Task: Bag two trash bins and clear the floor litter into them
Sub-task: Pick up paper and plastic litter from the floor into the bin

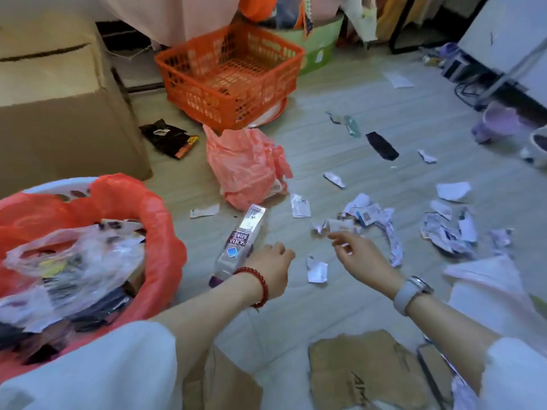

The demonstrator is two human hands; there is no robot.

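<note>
head view, with the soda bottle (241, 242) as landmark: lying flat on the floor (370, 137), long axis running from the near cap end away toward the pink bag (245, 167). left hand (272, 272) gripping its near end, nearer than the right hand (359, 255), loosely open over paper scraps (367, 220) to the bottle's right. red-bagged bin (148, 208) just left of the bottle, likely next stop

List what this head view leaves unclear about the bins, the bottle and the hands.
- Second bin: only a pale corner, cut by the right edge; bagged or not, unclear.
- Red-bagged bin: depth hidden by litter; cut by the left edge.
- Soda bottle: cap end behind the left hand; grip unclear.
- Right hand: fingertips blurred; unclear whether pinching paper scraps.
</note>
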